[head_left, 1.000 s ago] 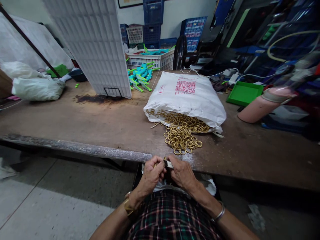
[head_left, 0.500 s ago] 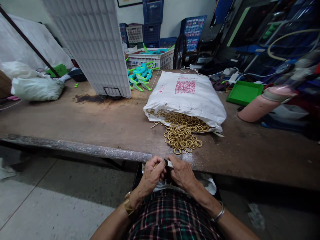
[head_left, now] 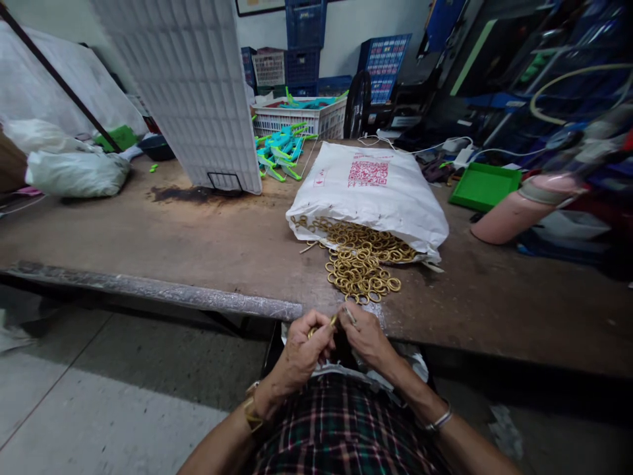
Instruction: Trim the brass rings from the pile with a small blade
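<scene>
My left hand (head_left: pixel 307 342) is closed around brass-coloured rings; one ring (head_left: pixel 333 320) shows between thumb and forefinger. Close beside it, my right hand (head_left: pixel 364 335) grips a small pale tool (head_left: pixel 350 316), mostly hidden by the fingers, so its kind is unclear. Both hands are at the table's front edge, above my lap. Just beyond them lies a heap of brass-coloured rings (head_left: pixel 361 274), spilling from the mouth of a white sack (head_left: pixel 326 178) with a red printed code.
On the table (head_left: pixel 148 251), a white ribbed panel (head_left: pixel 198 99) stands left of teal and green plastic pieces (head_left: pixel 281 145). A green tray (head_left: pixel 484 185) and a pink bottle (head_left: pixel 509 214) are at right. A white plastic bag (head_left: pixel 79 173) lies far left; a white crate (head_left: pixel 321 119) stands behind.
My right hand has drawn slightly away from the left and turned, tilting the pale tool. A ring between my left fingertips shows more plainly. The view has shifted a little.
</scene>
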`<state>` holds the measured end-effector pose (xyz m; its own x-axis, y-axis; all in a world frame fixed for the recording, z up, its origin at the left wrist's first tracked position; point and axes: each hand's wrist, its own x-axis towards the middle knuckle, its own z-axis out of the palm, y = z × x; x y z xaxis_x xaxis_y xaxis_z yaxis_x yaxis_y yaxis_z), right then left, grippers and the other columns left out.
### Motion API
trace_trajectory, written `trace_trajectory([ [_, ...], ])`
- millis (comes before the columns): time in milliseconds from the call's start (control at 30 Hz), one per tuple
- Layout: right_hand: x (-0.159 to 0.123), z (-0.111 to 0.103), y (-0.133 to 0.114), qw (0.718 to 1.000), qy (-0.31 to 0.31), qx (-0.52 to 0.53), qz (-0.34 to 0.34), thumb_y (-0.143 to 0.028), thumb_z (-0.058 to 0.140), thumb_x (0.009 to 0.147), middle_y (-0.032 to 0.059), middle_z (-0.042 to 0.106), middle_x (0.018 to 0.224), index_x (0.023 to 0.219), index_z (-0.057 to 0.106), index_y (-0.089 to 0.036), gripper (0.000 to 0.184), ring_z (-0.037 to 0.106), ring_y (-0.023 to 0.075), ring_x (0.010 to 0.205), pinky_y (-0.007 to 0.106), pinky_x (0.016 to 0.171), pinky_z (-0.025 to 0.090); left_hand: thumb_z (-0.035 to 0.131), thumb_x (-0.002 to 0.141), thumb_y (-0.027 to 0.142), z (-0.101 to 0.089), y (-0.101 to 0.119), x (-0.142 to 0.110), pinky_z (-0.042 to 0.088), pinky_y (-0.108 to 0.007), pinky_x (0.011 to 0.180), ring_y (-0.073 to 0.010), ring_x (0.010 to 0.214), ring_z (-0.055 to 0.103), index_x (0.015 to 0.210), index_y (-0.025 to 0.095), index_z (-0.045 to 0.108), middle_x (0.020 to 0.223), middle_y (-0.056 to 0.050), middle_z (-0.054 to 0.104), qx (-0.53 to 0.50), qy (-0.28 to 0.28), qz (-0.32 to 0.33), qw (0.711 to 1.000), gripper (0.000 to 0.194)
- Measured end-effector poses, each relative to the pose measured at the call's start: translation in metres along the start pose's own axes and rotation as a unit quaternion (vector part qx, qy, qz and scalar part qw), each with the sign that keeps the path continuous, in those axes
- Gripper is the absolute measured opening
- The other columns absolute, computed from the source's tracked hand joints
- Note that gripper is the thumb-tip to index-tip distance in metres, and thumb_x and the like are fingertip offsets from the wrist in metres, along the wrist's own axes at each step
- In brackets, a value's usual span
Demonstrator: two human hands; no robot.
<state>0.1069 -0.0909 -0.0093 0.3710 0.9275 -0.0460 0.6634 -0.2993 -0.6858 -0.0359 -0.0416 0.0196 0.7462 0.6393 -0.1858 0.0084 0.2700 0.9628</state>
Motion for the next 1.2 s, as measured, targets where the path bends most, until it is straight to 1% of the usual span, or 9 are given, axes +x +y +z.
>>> trace_trajectory([
  [67,-0.001,-0.001,-0.005,0.995,0.021,0.093,0.006,-0.036,0.032,0.083,-0.0023,0.045,0.058,0.067,0.043,-0.02,0.025,0.041,0.0111,0.053,0.022,0.052,0.031,0.051,0.077,0.046,-0.002,-0.005,0.003,0.03,-0.016,0.039,-0.0046,0.04,0.038,0.072,0.017,0.046,0.055,0.005,0.047,-0.006,0.019,-0.025,0.999,0.03],
  [167,-0.003,-0.002,-0.012,0.985,-0.005,0.17,-0.012,-0.045,0.033,0.083,-0.0028,0.045,0.06,0.068,0.044,-0.019,0.032,0.042,0.0107,0.056,0.022,0.054,0.033,0.051,0.077,0.047,-0.004,-0.011,0.004,0.029,-0.016,0.038,-0.0042,0.039,0.037,0.072,0.017,0.046,0.054,0.006,0.047,-0.004,0.027,-0.039,0.999,0.031],
  [233,-0.004,-0.001,-0.015,0.983,-0.03,0.182,-0.027,-0.046,0.033,0.083,-0.0026,0.045,0.06,0.068,0.045,-0.018,0.034,0.042,0.0108,0.058,0.022,0.055,0.034,0.05,0.077,0.046,-0.004,-0.013,0.003,0.03,-0.016,0.039,-0.004,0.04,0.038,0.071,0.017,0.045,0.054,0.005,0.047,0.002,0.026,-0.04,0.999,0.031],
  [367,-0.005,0.002,-0.016,0.98,-0.042,0.195,-0.026,-0.046,0.036,0.082,-0.0029,0.044,0.058,0.063,0.045,-0.018,0.035,0.041,0.0104,0.056,0.023,0.053,0.033,0.05,0.078,0.045,-0.004,-0.012,0.002,0.031,-0.016,0.04,-0.004,0.041,0.04,0.071,0.016,0.045,0.055,0.005,0.048,0.005,0.022,-0.039,0.999,0.03],
  [600,-0.003,0.007,-0.01,0.973,-0.049,0.226,0.019,-0.043,0.035,0.081,-0.0047,0.041,0.048,0.056,0.044,-0.018,0.037,0.037,0.009,0.048,0.022,0.049,0.031,0.051,0.077,0.045,-0.005,-0.018,0.003,0.032,-0.016,0.041,-0.0041,0.041,0.04,0.071,0.015,0.047,0.054,0.005,0.048,0.004,0.019,-0.037,0.999,0.03],
  [767,-0.001,0.013,-0.005,0.984,-0.039,0.174,0.0,-0.038,0.034,0.081,-0.0038,0.043,0.048,0.055,0.045,-0.018,0.034,0.04,0.0095,0.047,0.022,0.048,0.031,0.051,0.077,0.045,-0.01,-0.028,0.003,0.032,-0.016,0.041,-0.0041,0.041,0.04,0.072,0.016,0.047,0.055,0.004,0.048,-0.011,0.007,-0.051,0.999,0.03],
  [900,0.0,0.012,0.002,0.998,0.022,0.041,-0.052,-0.032,0.034,0.082,-0.0028,0.045,0.049,0.057,0.045,-0.019,0.03,0.039,0.01,0.047,0.022,0.048,0.029,0.053,0.075,0.043,-0.015,-0.035,0.005,0.031,-0.016,0.04,-0.004,0.041,0.039,0.071,0.016,0.046,0.055,0.004,0.049,-0.035,0.003,-0.074,0.997,0.028],
  [1033,0.005,0.005,0.017,0.984,0.108,-0.102,-0.097,-0.024,0.038,0.079,0.0027,0.058,0.063,0.075,0.055,-0.018,0.019,0.049,0.0133,0.055,0.023,0.055,0.032,0.055,0.072,0.041,-0.02,-0.043,0.008,0.027,-0.015,0.037,-0.0039,0.038,0.037,0.069,0.017,0.045,0.052,0.005,0.047,-0.031,0.008,-0.13,0.991,0.027],
  [1200,0.011,0.0,0.033,0.969,0.17,-0.17,-0.059,-0.021,0.042,0.078,0.0043,0.064,0.07,0.085,0.058,-0.018,0.018,0.056,0.0159,0.062,0.024,0.057,0.033,0.055,0.069,0.037,-0.022,-0.06,0.009,0.024,-0.015,0.034,-0.0041,0.036,0.037,0.065,0.016,0.047,0.049,0.005,0.048,0.028,0.006,-0.203,0.979,0.022],
])
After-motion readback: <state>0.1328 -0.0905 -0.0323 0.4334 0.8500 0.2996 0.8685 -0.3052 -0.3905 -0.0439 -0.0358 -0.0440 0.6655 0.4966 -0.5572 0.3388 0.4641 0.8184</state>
